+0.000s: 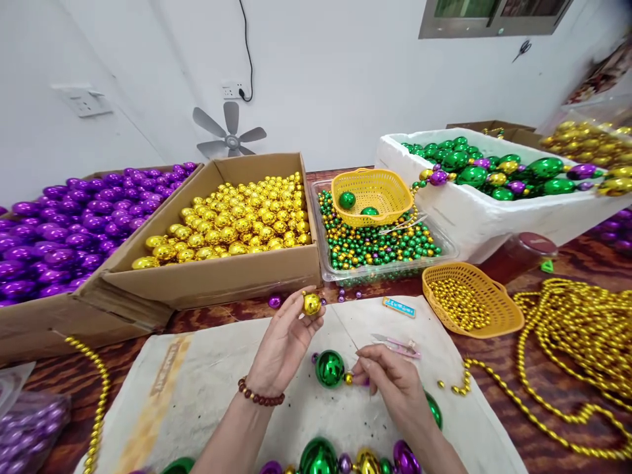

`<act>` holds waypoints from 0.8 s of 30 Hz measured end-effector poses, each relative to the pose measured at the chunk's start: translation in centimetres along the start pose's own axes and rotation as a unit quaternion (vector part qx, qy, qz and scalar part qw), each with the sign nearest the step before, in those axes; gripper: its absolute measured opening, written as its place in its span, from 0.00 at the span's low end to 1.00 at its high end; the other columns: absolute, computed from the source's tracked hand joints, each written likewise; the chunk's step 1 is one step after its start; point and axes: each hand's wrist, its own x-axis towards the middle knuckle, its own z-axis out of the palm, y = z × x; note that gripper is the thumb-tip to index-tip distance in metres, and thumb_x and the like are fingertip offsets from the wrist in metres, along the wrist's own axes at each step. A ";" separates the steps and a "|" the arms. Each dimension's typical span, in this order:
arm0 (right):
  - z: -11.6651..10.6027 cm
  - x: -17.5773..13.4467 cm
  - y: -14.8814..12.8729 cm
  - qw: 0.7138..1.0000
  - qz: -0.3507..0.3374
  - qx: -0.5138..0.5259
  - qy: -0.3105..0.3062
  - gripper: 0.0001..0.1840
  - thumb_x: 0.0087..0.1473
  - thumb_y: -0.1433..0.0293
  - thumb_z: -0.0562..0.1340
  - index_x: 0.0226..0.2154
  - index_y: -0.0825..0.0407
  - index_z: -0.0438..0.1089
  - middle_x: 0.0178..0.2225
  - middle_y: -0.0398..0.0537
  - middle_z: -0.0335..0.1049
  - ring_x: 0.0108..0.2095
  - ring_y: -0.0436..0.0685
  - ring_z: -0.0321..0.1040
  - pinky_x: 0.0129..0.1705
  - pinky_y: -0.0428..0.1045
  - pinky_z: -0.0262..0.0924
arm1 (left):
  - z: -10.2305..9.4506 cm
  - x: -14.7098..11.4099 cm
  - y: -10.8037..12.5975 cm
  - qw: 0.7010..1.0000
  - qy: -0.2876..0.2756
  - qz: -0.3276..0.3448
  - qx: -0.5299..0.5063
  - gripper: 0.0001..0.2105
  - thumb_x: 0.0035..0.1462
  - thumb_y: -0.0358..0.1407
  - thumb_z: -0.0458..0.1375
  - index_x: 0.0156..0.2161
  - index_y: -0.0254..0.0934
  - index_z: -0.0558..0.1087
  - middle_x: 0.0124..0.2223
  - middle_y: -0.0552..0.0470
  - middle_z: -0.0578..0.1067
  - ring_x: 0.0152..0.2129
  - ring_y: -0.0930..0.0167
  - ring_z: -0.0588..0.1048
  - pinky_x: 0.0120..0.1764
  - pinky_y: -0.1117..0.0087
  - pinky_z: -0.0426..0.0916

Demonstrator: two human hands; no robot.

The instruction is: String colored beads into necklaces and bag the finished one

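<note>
Head view: gold bead (311,303), round, mirror-shiny.

Cropped, Covered and Blurred

The right hand (390,382) pinches a thin item (354,342), too fine to identify, and covers part of a purple bead (363,382). Its wrist partly hides a green ball (435,409). The bottom edge slices a row of baubles (345,462); the left edge, purple balls (69,230); the right, gold strands (587,336); the top, a window (467,8). A box (222,286) conceals the lower fan (232,141). Patterned material (605,74), upper right, is blurred.
</note>
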 end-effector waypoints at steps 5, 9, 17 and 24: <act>0.2 -1.0 -0.5 0.997 -0.040 -0.057 0.008 0.12 0.62 0.64 0.57 0.36 0.52 0.73 0.22 0.42 0.69 0.20 0.49 0.68 0.24 0.44 0.61 | 0.7 0.7 0.8 0.995 0.037 -0.016 -0.091 0.11 0.61 0.34 0.57 0.48 0.33 0.74 0.44 0.45 0.75 0.38 0.69 0.75 0.45 0.66 0.71; 0.4 -1.2 -0.5 0.996 -0.042 -0.073 0.016 0.13 0.62 0.63 0.57 0.36 0.52 0.74 0.20 0.41 0.65 0.18 0.49 0.64 0.22 0.43 0.59 | 0.9 0.8 1.0 0.988 0.071 -0.037 -0.134 0.10 0.62 0.35 0.56 0.44 0.31 0.75 0.44 0.42 0.75 0.37 0.69 0.76 0.45 0.65 0.73; 0.6 -1.4 -0.6 0.997 -0.019 -0.076 0.020 0.13 0.62 0.62 0.57 0.35 0.52 0.73 0.19 0.39 0.63 0.17 0.48 0.62 0.21 0.42 0.58 | 1.3 0.7 1.0 0.989 0.062 -0.029 -0.128 0.11 0.63 0.35 0.55 0.46 0.31 0.74 0.45 0.41 0.75 0.36 0.70 0.76 0.44 0.65 0.73; 0.9 -1.3 -0.4 0.998 -0.009 -0.067 0.006 0.14 0.63 0.61 0.55 0.35 0.52 0.71 0.19 0.39 0.63 0.18 0.48 0.63 0.21 0.42 0.58 | 1.2 0.5 0.8 0.995 0.041 0.001 -0.091 0.10 0.61 0.34 0.57 0.47 0.35 0.74 0.45 0.44 0.76 0.38 0.69 0.76 0.46 0.64 0.72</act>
